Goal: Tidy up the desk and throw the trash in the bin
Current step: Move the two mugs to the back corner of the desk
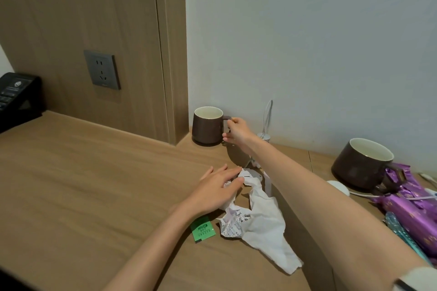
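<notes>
A brown mug (207, 126) with a white inside stands on a dark coaster in the far corner by the wall. My right hand (237, 131) grips its handle. Crumpled white paper (259, 217) with printed text lies in the middle of the wooden desk (94, 184). My left hand (218, 188) rests flat on the paper's upper end, fingers spread. A small green sachet (203, 229) lies beside my left wrist. A second brown mug (361, 164) stands at the right on a coaster.
Purple wrappers (406, 205) and a teal packet (402, 231) lie at the right edge, with white cables among them. A black telephone (16, 97) sits at the far left. A wall socket (102, 69) is on the wood panel. A white cable (267, 118) rises by the wall.
</notes>
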A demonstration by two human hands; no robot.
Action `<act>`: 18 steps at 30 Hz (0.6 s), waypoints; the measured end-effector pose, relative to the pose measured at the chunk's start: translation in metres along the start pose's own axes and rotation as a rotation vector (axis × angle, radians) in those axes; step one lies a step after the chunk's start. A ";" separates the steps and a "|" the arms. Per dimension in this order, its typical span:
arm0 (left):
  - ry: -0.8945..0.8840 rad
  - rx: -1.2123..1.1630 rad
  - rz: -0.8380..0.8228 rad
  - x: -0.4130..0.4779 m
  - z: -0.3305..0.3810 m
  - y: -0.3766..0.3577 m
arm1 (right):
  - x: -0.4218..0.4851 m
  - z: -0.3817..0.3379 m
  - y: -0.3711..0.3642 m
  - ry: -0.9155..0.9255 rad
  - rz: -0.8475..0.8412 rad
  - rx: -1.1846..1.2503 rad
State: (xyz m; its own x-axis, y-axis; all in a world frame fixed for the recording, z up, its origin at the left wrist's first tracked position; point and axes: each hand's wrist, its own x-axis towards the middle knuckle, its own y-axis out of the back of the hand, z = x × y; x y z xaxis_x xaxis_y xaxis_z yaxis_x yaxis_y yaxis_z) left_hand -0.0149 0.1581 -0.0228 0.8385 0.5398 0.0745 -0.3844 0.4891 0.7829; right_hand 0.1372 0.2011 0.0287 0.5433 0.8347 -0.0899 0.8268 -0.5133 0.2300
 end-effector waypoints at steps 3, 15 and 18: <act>0.022 -0.112 0.009 -0.003 0.005 0.005 | -0.020 -0.011 0.004 -0.001 -0.046 -0.025; -0.105 -0.368 0.559 -0.004 0.071 0.037 | -0.142 -0.050 0.118 0.494 0.148 -0.255; -0.163 -0.394 0.507 0.009 0.112 0.026 | -0.169 -0.028 0.167 0.480 0.308 -0.330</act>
State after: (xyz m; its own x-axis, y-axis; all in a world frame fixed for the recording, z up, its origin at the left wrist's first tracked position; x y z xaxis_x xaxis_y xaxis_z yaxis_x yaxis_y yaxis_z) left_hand 0.0254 0.0989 0.0674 0.5522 0.6738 0.4910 -0.8335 0.4324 0.3440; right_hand 0.1797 -0.0204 0.1093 0.5591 0.6950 0.4520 0.5143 -0.7184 0.4684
